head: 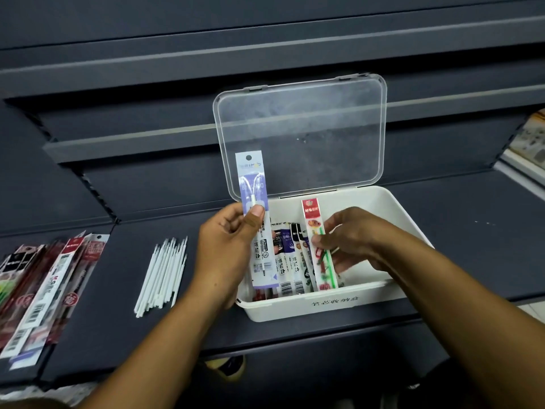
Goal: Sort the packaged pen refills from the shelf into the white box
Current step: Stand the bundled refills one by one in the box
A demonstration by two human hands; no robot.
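Note:
The white box (321, 305) stands on the dark shelf with its clear lid (300, 134) tilted open at the back. Several refill packets lie side by side inside it. My left hand (227, 252) pinches a purple and white refill packet (255, 202), upright over the box's left end. My right hand (351, 237) reaches into the box and grips a red-topped packet with green refills (320, 246), which stands tilted among the others. More packaged refills (47, 290) lie in a pile at the shelf's far left.
A bundle of loose white refill tubes (162, 276) lies on the shelf between the pile and the box. Dark shelf tiers (147, 143) rise behind. Printed goods (530, 140) show at the right edge. A shoe (227, 367) is visible below the shelf front.

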